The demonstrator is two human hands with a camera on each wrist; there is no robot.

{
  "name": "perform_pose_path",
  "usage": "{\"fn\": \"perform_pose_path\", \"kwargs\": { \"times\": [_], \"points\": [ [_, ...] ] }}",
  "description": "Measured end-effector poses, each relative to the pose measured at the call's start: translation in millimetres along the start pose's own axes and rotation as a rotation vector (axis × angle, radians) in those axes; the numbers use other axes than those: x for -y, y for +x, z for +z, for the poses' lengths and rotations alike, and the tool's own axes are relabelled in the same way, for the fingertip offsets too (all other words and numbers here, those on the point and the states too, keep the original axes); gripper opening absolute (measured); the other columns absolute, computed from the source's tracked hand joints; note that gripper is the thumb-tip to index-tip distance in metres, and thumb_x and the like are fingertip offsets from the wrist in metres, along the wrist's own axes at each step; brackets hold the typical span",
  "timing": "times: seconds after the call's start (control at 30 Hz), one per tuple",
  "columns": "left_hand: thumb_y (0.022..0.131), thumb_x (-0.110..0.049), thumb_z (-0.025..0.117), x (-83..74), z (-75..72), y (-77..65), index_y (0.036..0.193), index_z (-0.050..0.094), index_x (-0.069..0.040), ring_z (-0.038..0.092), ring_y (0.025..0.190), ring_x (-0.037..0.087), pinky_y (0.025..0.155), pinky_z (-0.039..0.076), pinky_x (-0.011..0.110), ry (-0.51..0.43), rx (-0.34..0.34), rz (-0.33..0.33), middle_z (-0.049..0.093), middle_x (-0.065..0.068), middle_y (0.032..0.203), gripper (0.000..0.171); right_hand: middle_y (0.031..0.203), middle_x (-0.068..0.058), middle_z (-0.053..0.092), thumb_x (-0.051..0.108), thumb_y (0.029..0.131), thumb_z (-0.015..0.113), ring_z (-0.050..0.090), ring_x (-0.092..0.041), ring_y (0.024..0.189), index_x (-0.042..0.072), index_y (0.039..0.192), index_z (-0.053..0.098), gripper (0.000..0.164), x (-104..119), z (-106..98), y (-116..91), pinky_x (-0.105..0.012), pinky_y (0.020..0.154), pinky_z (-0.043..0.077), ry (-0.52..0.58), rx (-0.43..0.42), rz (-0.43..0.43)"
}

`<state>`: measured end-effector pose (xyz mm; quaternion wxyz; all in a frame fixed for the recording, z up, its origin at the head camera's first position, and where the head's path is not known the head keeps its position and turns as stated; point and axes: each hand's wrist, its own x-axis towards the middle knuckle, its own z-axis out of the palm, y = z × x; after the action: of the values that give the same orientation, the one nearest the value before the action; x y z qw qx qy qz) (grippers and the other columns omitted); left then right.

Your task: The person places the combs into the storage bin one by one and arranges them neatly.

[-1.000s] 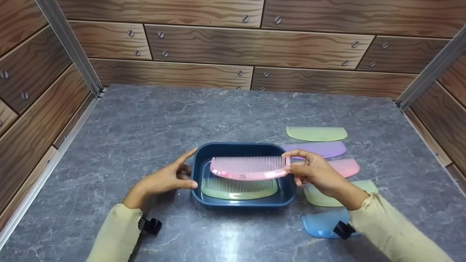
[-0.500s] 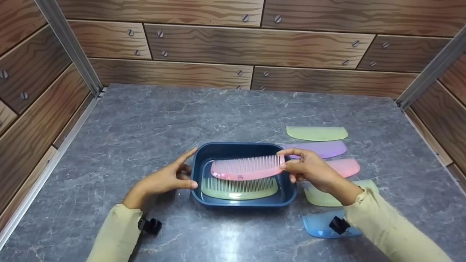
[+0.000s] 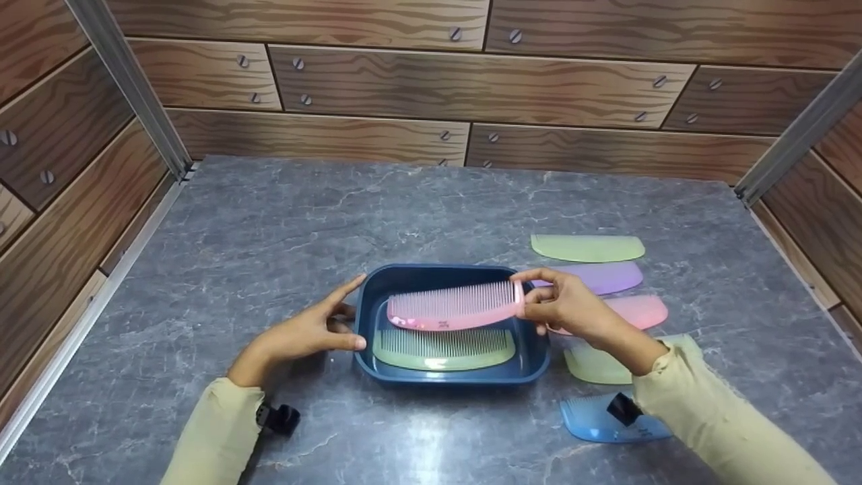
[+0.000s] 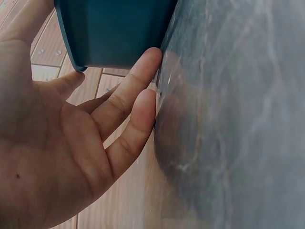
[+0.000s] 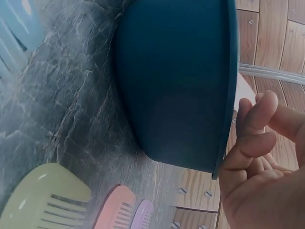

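My right hand (image 3: 576,306) pinches a pink comb (image 3: 465,320) by its right end. The comb hangs inside the dark blue basin (image 3: 438,275), teeth up, its right end tilted higher than its left. Partly behind the basin's rim, the comb shows as a pale piece (image 5: 244,90) in the right wrist view. Below it, a light green comb (image 3: 441,362) lies in the basin. My left hand (image 3: 306,330) touches the basin's left side with thumb and index finger spread apart. In the left wrist view, the lower fingers (image 4: 126,98) extend loosely by the table surface, holding nothing.
To the right of the basin several combs lie in a column: light green (image 3: 587,248), purple (image 3: 609,277), pink (image 3: 640,313), another light green (image 3: 596,366) and blue (image 3: 606,421). My right forearm covers parts of the nearer ones. Wood-patterned walls (image 3: 417,84) enclose the grey marbled table (image 3: 303,215).
My right hand has moved slightly left with the pink comb, and the comb's right end has tilted upward. The left hand and basin stay in place.
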<state>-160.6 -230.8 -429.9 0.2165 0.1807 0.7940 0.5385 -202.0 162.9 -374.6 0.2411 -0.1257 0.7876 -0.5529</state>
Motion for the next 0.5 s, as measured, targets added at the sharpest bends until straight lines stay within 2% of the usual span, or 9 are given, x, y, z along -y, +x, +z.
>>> {"fn": "perform_pose_path", "kwargs": {
  "times": [0.2, 0.5],
  "points": [
    [0.085, -0.03, 0.075, -0.8, 0.3, 0.3, 0.157, 0.003, -0.02, 0.062, 0.111, 0.033, 0.098, 0.05, 0.04, -0.006, -0.005, -0.02, 0.047, 0.03, 0.135, 0.102, 0.072, -0.001, 0.061, 0.003, 0.086, 0.064, 0.052, -0.008, 0.049, -0.002, 0.135, 0.043, 0.053, 0.3, 2.1, 3.2, -0.018, 0.044, 0.036, -0.071, -0.032, 0.011],
    [0.085, -0.029, 0.075, 1.0, 1.0, 0.7, 0.157, 0.004, -0.02, 0.061, 0.111, 0.033, 0.099, 0.049, 0.042, -0.004, -0.006, -0.017, 0.047, 0.03, 0.134, 0.101, 0.073, -0.001, 0.063, 0.003, 0.086, 0.065, 0.054, -0.008, 0.048, -0.004, 0.133, 0.043, 0.053, -0.5, 3.0, 6.3, -0.02, 0.047, 0.041, -0.082, -0.067, -0.001]
  ]
}}
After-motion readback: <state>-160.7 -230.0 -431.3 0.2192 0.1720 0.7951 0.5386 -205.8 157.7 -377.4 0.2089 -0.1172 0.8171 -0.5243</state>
